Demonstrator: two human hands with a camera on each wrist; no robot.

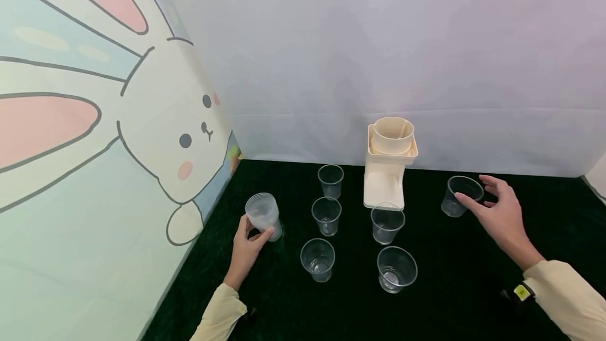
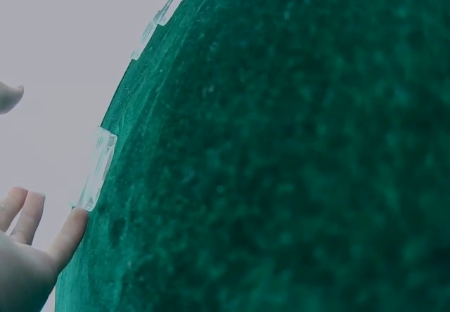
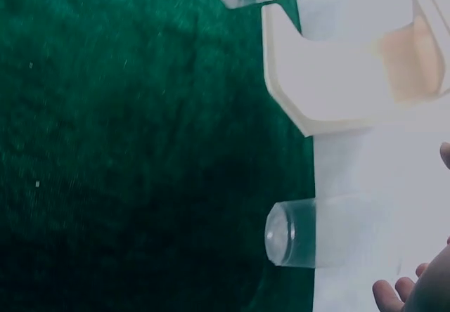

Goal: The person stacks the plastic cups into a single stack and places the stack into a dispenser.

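Note:
My left hand (image 1: 258, 228) grips a stack of clear plastic cups (image 1: 262, 213) standing on the dark green mat (image 1: 464, 293) at the left, thumb in front and fingers behind. My right hand (image 1: 473, 189) is spread around a single clear cup (image 1: 460, 196) at the right, with the thumb by its side and the fingers over the rim. In the right wrist view that cup (image 3: 316, 231) stands apart from my fingertips (image 3: 394, 294). The left wrist view shows mostly mat, with my fingers (image 2: 67, 235) beside a clear cup (image 2: 97, 168).
Several single clear cups stand upright in two columns mid-mat, among them one far (image 1: 330, 180) and one near (image 1: 396, 268). A cream dispenser (image 1: 389, 164) stands behind them against the white back wall. A rabbit-print panel (image 1: 118, 146) walls the left side.

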